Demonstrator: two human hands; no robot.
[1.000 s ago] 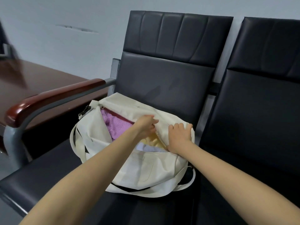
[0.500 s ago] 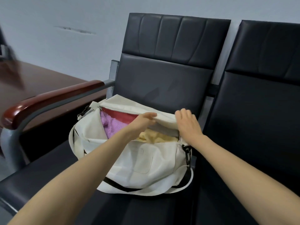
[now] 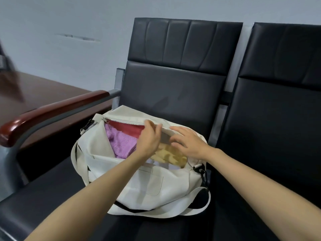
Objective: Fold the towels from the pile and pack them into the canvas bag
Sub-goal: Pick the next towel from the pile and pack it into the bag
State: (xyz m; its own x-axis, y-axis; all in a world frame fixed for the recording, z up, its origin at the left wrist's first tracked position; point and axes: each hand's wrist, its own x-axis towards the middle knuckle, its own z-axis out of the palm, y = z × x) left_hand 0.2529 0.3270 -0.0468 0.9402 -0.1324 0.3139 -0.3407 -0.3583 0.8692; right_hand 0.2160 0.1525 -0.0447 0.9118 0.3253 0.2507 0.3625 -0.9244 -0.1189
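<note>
Both forearms come in from the bottom edge, bare, reaching forward to the bag.

Canvas bag (image 3: 147, 185): cream, sits on the black chair seat (image 3: 52, 197), left seat of the pair, its back side near the backrest. Shoulder strap (image 3: 165, 212) loops on the seat in front of it. Black clip (image 3: 202, 173) at the bag's right end. Top is unzipped and gaping.

Left hand (image 3: 150, 136): over the middle of the opening, fingers bent against the far zipper (image 3: 121, 120) edge. Touching it, but can't tell if it's actually pinching the fabric.

Right hand (image 3: 189, 143): just beside the left, released, fingers spread and fairly straight, lying on the far flap above the yellow towel (image 3: 172, 156). Not gripping anything.

Towels are inside the bag:
- purple towel (image 3: 121, 141), left half
- red towel (image 3: 128, 126), behind the purple one, against the far wall
- yellow one, right half, crumpled, with a pale layer under it at the near rim

Behind: padded black backrest (image 3: 173, 94), second black chair (image 3: 278, 119) to the right. Dark red wooden armrest (image 3: 52, 110) on a grey metal frame to the left, brown table (image 3: 43, 91) beyond it, then a plain grey wall (image 3: 69, 23).
</note>
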